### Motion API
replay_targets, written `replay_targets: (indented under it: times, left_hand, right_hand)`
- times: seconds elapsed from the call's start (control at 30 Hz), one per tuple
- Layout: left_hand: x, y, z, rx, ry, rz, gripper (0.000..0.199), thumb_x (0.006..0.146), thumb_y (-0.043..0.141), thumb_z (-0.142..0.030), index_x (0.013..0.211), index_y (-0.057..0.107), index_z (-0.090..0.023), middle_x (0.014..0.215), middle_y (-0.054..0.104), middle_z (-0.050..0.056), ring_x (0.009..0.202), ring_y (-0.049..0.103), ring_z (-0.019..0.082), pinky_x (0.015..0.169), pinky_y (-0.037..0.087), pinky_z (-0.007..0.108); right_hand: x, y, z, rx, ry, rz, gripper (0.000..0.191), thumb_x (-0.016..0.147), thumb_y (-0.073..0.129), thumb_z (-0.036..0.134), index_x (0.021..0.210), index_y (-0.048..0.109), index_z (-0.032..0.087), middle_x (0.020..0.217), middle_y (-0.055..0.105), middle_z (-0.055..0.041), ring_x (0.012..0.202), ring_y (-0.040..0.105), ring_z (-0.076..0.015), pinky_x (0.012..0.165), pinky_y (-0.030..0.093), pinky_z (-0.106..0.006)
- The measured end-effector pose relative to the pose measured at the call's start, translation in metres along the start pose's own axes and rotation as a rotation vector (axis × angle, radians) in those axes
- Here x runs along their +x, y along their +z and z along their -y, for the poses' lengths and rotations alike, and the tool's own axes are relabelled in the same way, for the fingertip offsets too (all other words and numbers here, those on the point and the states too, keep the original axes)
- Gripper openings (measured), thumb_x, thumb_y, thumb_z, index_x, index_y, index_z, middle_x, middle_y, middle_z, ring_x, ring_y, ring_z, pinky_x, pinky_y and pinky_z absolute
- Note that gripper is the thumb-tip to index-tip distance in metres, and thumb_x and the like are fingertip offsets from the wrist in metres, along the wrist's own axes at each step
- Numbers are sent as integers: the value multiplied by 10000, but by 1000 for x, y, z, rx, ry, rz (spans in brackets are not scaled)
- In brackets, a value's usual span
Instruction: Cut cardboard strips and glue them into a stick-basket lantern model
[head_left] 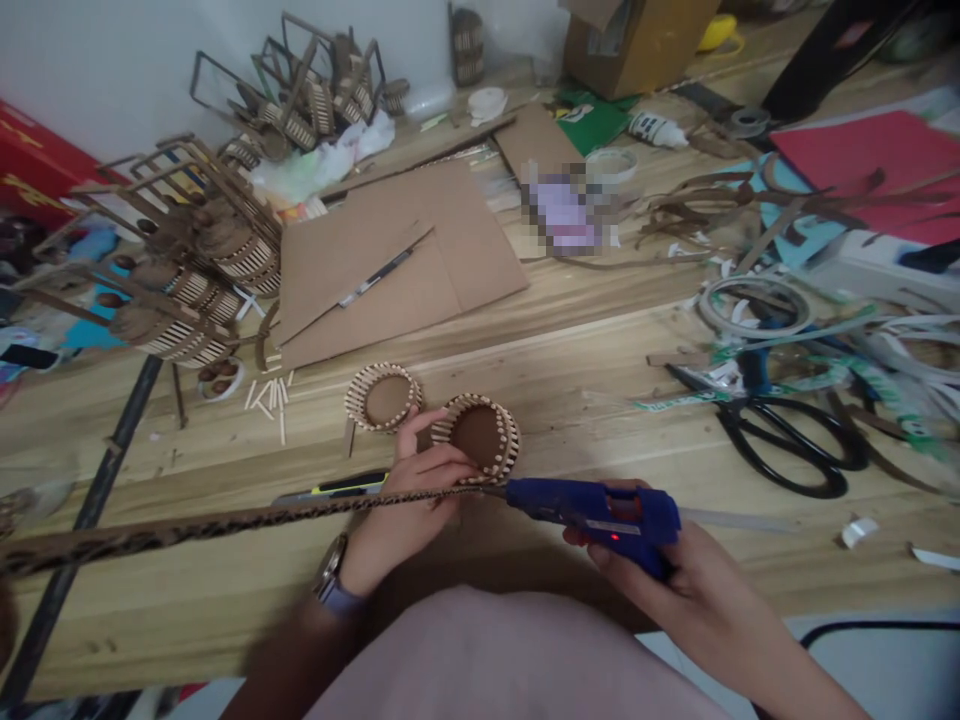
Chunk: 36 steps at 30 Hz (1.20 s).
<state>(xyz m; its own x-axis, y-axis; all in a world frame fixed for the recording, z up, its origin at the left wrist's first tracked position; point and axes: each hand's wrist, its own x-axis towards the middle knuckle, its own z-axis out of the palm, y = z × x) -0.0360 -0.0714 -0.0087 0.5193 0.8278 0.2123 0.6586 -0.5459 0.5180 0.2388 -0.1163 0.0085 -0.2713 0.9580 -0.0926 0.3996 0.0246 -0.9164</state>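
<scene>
My right hand [660, 570] grips a blue hot glue gun [600, 510] with a red light showing, its nozzle pointing left. My left hand [420, 480], with a watch at the wrist, has its fingers against the left and near side of a small round basket [476, 440] walled with short pale sticks. A long, narrow strip of corrugated cardboard [247, 518] crosses over that hand from the left; its end meets the nozzle at the basket's near edge. A second round basket [384, 397] stands just beyond my left fingers. A utility knife [330, 488] lies partly behind the strip.
Cardboard sheets [405, 270] with a pen-like cutter [382, 268] lie farther back. Black-handled scissors [795, 445], tape rolls [754, 305] and scraps crowd the right. At left are finished basket models [202, 250], loose sticks [270, 398] and a small bowl [221, 380].
</scene>
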Motion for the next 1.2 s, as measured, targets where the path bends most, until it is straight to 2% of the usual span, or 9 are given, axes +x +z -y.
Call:
replay_targets:
  times: [0.23,0.4,0.7,0.97,1.1,1.2]
  left_hand:
    - [0,3,3,-11,53,-83,244,823,611,-41,889,735,-241,881,744,14,1295,473,286,1162,329,554]
    - [0,5,4,-26,93,-106,223,827,629,-47,915,728,-226,886,742,28,1279,468,280,1118,391,526]
    - [-1,6,7,-12,134,-91,198,827,666,-48,930,710,-211,904,732,23,1277,447,277,1111,393,516]
    - [-2,6,8,-17,142,-84,212,848,624,-37,954,704,-203,925,727,19,1298,412,269,1135,363,515]
    - [-2,9,8,-17,158,-96,180,876,610,-76,942,713,-209,923,735,21,1299,423,271,1147,344,522]
    - [-3,11,7,-3,127,-101,161,903,599,-133,915,726,-231,910,737,21,1297,448,275,1168,320,536]
  right_hand:
    - [0,3,3,23,105,34,219,857,556,350,1000,667,226,883,768,-66,796,735,-230,691,594,-335]
    - [-1,9,-3,15,52,7,236,863,554,343,1039,666,232,884,759,-66,801,731,-234,703,591,-346]
    - [-2,11,-3,-44,22,0,214,867,528,316,1009,660,225,906,755,-75,817,727,-235,717,587,-349]
    - [-1,13,0,-78,21,-27,213,875,525,341,991,659,223,893,762,-66,777,726,-214,688,575,-317]
    - [1,12,2,-61,56,-6,217,885,528,382,904,683,232,814,754,-39,720,708,-201,647,556,-294]
    - [3,10,4,-56,89,45,307,906,509,456,794,682,229,709,714,-21,645,663,-185,582,522,-270]
